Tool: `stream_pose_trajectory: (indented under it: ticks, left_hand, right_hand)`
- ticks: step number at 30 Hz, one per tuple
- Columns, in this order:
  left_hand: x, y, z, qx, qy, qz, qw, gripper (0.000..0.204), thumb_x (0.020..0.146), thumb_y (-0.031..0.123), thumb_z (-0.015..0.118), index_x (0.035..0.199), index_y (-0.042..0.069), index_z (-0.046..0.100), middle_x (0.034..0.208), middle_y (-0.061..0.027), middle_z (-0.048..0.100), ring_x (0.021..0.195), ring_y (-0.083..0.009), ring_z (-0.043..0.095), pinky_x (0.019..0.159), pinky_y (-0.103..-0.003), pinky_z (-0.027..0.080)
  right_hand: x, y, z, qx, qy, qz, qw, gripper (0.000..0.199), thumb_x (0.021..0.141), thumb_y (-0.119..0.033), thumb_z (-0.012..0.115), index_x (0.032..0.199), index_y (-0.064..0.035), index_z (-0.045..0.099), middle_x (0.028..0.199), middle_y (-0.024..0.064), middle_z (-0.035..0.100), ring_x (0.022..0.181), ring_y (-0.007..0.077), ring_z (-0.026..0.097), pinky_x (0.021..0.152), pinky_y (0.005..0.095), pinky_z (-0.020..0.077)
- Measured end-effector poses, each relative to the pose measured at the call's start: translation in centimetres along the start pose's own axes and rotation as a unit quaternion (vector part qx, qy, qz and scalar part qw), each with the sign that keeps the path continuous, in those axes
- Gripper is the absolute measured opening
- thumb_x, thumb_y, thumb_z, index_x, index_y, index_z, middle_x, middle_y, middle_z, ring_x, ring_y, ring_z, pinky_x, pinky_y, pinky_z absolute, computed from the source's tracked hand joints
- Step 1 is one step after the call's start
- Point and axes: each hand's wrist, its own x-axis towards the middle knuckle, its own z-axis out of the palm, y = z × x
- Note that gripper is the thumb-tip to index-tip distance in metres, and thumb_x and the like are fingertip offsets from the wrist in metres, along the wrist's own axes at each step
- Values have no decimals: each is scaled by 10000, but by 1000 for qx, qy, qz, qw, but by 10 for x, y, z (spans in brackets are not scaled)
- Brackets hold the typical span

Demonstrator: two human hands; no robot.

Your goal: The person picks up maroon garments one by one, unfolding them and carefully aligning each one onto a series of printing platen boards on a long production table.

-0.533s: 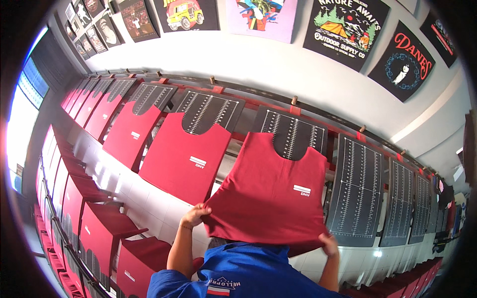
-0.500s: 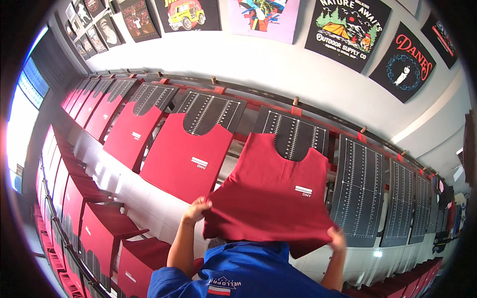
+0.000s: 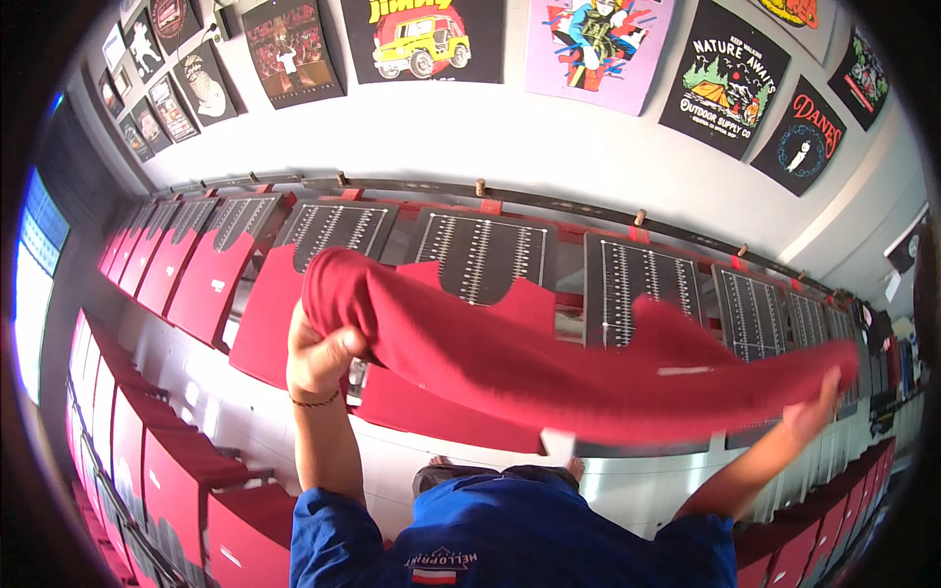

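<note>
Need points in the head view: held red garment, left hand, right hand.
Held red garment (image 3: 510, 363): head view, on the middle of the raised cloth.
Left hand (image 3: 316, 367): head view, middle of the hand, near the thumb's base.
Right hand (image 3: 810, 418): head view, middle of the hand, blurred.

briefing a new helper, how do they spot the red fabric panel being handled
Find the row of dark marked boards below the white wall. In front, a red fabric panel spans from left hand to right hand. Unlike flat red panels on neighbouring boards, it is rumpled and held.
</note>
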Motion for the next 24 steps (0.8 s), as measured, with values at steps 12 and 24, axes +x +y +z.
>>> stream_pose_trajectory:
  ticks: [12, 24]
  left_hand:
    - [57, 46, -168, -92, 232, -135, 959, 258, 880, 160, 617, 1097, 21, 593, 1033, -57, 631, 915, -148, 603, 866, -275, 466]
    - [-142, 18, -197, -101, 203, -312, 923, 720, 790, 42, 554, 1449, 5, 265, 1421, -147, 407, 1283, -268, 432, 1081, -392, 347]
  right_hand:
    - [-14, -38, 267, 293, -60, 391, 870, 284, 936, -179, 514, 1133, 1, 610, 1085, 116, 660, 965, 198, 645, 876, 308, 497]
    - [-194, -61, 265, 193, -8, 584, 788, 467, 874, -210, 582, 1265, 26, 487, 1164, 169, 605, 1032, 262, 615, 908, 414, 494]
